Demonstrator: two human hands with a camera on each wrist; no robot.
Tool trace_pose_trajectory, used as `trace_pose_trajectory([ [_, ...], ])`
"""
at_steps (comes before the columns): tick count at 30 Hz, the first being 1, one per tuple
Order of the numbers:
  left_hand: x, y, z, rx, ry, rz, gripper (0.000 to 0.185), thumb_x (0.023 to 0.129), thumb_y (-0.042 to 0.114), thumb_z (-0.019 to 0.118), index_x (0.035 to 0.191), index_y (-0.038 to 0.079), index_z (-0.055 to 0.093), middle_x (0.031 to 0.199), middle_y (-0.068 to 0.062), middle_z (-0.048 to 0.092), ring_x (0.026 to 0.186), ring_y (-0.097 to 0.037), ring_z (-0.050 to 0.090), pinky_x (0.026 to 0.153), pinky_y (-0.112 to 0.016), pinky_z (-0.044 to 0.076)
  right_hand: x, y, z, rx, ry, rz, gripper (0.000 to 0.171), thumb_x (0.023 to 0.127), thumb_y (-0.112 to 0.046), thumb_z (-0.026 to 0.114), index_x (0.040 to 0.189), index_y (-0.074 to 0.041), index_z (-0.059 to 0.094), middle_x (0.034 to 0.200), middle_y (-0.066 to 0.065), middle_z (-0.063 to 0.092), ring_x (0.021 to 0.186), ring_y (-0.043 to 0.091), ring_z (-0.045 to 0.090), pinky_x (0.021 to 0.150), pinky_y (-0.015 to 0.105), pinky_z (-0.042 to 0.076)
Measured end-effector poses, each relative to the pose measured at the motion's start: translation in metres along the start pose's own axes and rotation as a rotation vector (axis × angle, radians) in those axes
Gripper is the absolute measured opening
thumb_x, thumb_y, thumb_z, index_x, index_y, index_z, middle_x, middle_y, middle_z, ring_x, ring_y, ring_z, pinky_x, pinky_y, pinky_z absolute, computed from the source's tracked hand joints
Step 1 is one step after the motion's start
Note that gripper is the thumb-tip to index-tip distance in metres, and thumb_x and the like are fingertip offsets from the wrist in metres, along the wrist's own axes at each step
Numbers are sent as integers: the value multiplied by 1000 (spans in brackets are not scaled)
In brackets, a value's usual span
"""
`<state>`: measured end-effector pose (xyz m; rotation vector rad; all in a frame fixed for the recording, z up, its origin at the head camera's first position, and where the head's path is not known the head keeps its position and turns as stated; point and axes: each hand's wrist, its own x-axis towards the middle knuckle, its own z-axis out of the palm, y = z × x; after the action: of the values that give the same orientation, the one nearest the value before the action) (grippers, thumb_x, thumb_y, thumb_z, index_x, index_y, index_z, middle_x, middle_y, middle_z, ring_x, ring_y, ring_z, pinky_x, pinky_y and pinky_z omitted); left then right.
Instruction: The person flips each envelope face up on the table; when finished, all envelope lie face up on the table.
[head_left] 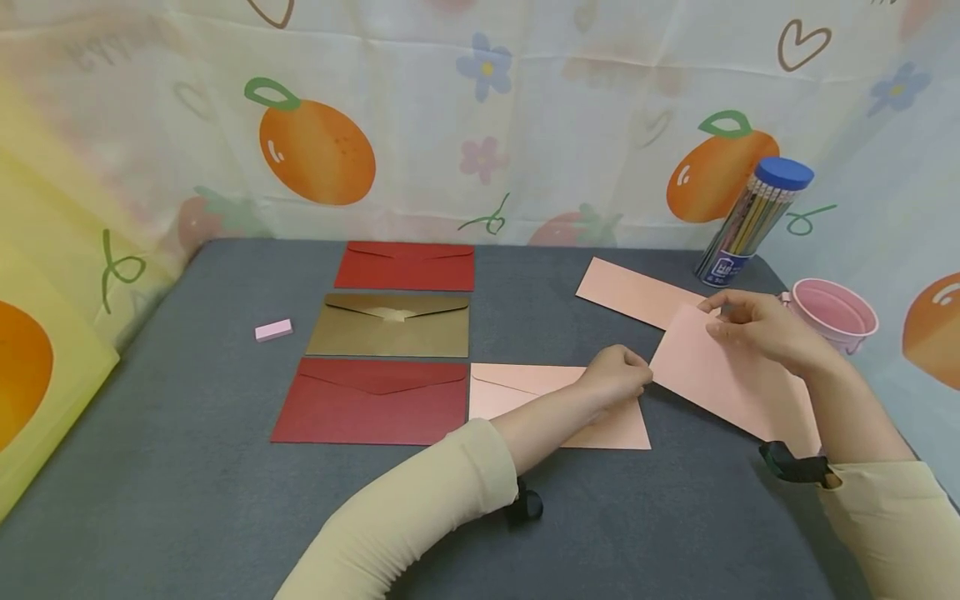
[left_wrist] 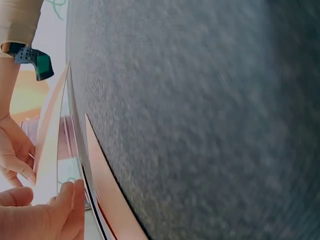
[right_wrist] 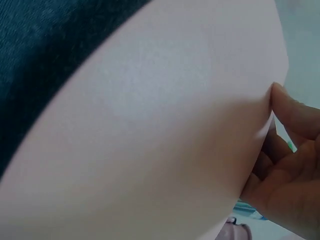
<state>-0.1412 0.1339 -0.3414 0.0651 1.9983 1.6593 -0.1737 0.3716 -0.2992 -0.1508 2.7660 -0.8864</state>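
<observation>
A pink envelope (head_left: 738, 379), its plain side showing, is held tilted above the right part of the table. My right hand (head_left: 768, 329) pinches its upper edge between thumb and fingers; the right wrist view shows this grip, with the envelope (right_wrist: 150, 125) filling much of the picture. At the envelope's left corner, the fingertips of my left hand (head_left: 617, 375) pinch it, and in the left wrist view the left hand (left_wrist: 42, 215) has thumb and fingers on either side. Beneath my left forearm lies another pink envelope (head_left: 517, 383), partly covered.
Left of centre, a red envelope (head_left: 408, 271), a gold envelope (head_left: 390, 333) and a dark red envelope (head_left: 375, 408) form a column. A pink eraser-like block (head_left: 273, 331) lies farther left. Behind my right hand are another pink envelope (head_left: 637, 292), a pencil tub (head_left: 753, 221) and a pink cup (head_left: 832, 312).
</observation>
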Motion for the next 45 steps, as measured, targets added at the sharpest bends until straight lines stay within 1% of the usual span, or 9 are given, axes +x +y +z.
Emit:
trace_pose_trajectory([
  [5, 3, 0, -10, 42, 13, 79, 14, 95, 8, 58, 105, 0, 64, 105, -11, 66, 93, -19, 60, 77, -26, 50, 2, -12, 2, -19, 43, -20, 35, 100, -26, 58, 129, -7, 56, 97, -2, 63, 83, 3, 54, 70, 21, 47],
  [10, 9, 1, -21, -48, 9, 122, 13, 94, 3, 60, 105, -2, 65, 100, -12, 66, 90, -22, 68, 86, -30, 61, 4, -26, 8, -32, 82, -50, 34, 100, -26, 59, 129, -8, 59, 96, 0, 65, 82, 4, 54, 69, 20, 46],
  [13, 13, 1, -26, -65, 21, 138, 13, 93, 2, 63, 105, 0, 67, 95, -11, 68, 78, -16, 65, 77, -25, 61, 5, -34, 11, -28, 94, -71, 34, 100, -26, 59, 129, -8, 60, 96, 1, 65, 82, 5, 53, 68, 21, 46],
  [17, 16, 1, -34, -32, 39, 171, 17, 93, 6, 66, 109, 3, 69, 99, -12, 72, 69, -8, 56, 62, -16, 50, 8, -46, 16, -9, 128, -124, 30, 99, -23, 60, 125, -8, 63, 92, -1, 66, 79, 4, 53, 66, 21, 45],
  [21, 17, 1, -43, -23, 36, 198, 22, 93, 8, 66, 114, 4, 69, 105, -15, 73, 66, -8, 53, 58, -15, 44, 11, -58, 22, -18, 173, -185, 27, 98, -22, 61, 121, -8, 66, 89, 2, 67, 75, 5, 51, 62, 21, 42],
  [26, 20, 2, -57, -89, 13, 167, 24, 91, 6, 67, 115, 5, 69, 108, -15, 73, 74, -9, 63, 66, -16, 54, 13, -65, 26, -24, 212, -200, 29, 98, -25, 63, 122, -10, 67, 89, -1, 65, 74, 6, 49, 60, 20, 40],
  [30, 20, 3, -70, -129, 8, 134, 25, 90, 5, 68, 115, 5, 69, 106, -13, 72, 77, -11, 64, 70, -19, 55, 14, -66, 26, -23, 233, -181, 32, 96, -29, 65, 122, -10, 67, 90, -6, 65, 74, 4, 50, 59, 20, 41],
  [37, 15, 8, -95, -126, 1, 109, 29, 92, 7, 67, 121, 6, 66, 90, 2, 62, 76, -8, 59, 67, -16, 50, 10, -65, 22, -16, 279, -103, 33, 93, -36, 68, 118, -14, 70, 89, -18, 68, 78, 1, 56, 65, 18, 45],
  [45, 8, 16, -127, -100, 20, 105, 27, 94, 10, 65, 121, 8, 65, 88, 5, 62, 77, -7, 61, 74, -21, 51, 6, -54, 17, 49, 291, -38, 42, 93, -41, 67, 121, -10, 67, 84, -30, 61, 82, 1, 54, 67, 17, 45],
])
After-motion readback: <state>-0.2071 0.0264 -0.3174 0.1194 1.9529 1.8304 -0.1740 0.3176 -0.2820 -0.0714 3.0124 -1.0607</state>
